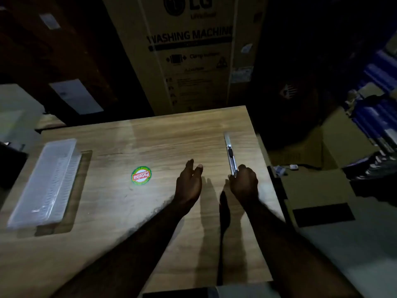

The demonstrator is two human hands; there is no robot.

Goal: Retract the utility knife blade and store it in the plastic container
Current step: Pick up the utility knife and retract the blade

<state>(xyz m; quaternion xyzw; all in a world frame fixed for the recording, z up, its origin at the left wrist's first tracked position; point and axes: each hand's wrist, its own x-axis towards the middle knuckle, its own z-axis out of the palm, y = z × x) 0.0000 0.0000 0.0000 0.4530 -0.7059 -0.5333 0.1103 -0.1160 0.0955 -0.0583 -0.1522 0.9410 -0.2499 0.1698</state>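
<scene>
A silver utility knife (229, 152) with a black slider lies on the wooden table (150, 143) near its right edge, blade end pointing away from me. My right hand (243, 182) is closed around the knife's near end. My left hand (189, 183) hovers open just left of it, fingers apart, holding nothing. A long clear plastic container (46, 181) sits at the table's left side, far from both hands.
A round red and green sticker (141, 175) is stuck on the table between the container and my hands. A tall cardboard washing machine box (189, 52) stands behind the table. Cardboard boxes (318, 168) and blue items crowd the floor to the right.
</scene>
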